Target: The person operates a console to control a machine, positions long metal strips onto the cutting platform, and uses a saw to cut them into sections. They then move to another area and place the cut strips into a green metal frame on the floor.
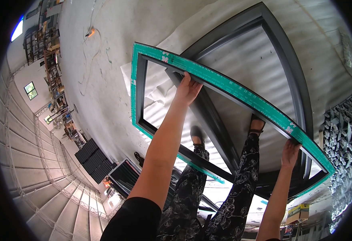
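Note:
A dark window frame faced with green protective film (224, 85) is held up in front of my legs. My left hand (189, 89) grips its far bar left of the middle, fingers curled over the inner edge. Toward the right end of that same bar, my right hand (291, 154) is closed around the inner edge. Beneath it, a second dark grey frame (285, 40) lies on pale sheeting on the floor, partly covered by the held frame. The near bar of the held frame is partly hidden by my left arm and legs.
Many metal pieces (344, 140) are stacked along the right side. At left stand cluttered shelves (55, 76) and a stack of black profiles (93, 158). An orange-and-black tool (90, 32) lies on the floor, and a yellow box (298, 213) sits at lower right.

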Demonstrator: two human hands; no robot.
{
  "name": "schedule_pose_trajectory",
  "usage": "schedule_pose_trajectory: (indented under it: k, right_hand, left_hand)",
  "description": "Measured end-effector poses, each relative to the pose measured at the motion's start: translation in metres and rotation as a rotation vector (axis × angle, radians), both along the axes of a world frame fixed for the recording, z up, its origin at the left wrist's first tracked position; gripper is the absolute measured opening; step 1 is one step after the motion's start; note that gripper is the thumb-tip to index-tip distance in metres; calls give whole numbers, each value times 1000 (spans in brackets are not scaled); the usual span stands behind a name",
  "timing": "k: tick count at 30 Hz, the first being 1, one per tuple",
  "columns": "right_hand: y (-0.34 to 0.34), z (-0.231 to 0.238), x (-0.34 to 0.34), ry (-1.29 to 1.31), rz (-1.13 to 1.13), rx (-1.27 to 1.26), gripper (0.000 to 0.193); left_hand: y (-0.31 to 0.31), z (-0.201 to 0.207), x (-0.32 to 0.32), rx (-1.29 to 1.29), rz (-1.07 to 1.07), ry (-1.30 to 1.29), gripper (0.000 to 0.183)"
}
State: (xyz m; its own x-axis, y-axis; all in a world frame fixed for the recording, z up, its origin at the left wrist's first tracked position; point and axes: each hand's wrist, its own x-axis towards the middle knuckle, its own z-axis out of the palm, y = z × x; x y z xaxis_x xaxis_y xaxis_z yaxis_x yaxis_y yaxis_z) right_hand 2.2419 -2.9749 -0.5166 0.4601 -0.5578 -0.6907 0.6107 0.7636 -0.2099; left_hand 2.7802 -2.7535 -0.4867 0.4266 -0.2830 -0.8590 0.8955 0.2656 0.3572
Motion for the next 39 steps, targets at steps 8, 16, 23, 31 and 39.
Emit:
schedule_pose_trajectory:
  k: [8, 16, 23, 31, 39]
  right_hand:
    - [-9, 17, 18, 301, -68, 109, 51]
    - [-19, 25, 28, 497, -104, 188, 48]
    - [-32, 38, 24, 573, 184, 192, 42]
    - [32, 85, 74, 542, 674, 83, 19]
    - [184, 188, 185, 691, 1075, 44, 22]
  left_hand:
    - [-12, 5, -2, 43, 54, 8, 41]
    - [-26, 13, -2, 133, 32, -36, 36]
    - [4, 37, -27, 348, -337, -36, 39]
    - [180, 110, -163, 639, -508, -147, 22]
    - [406, 221, -300, 781, -395, 284, 35]
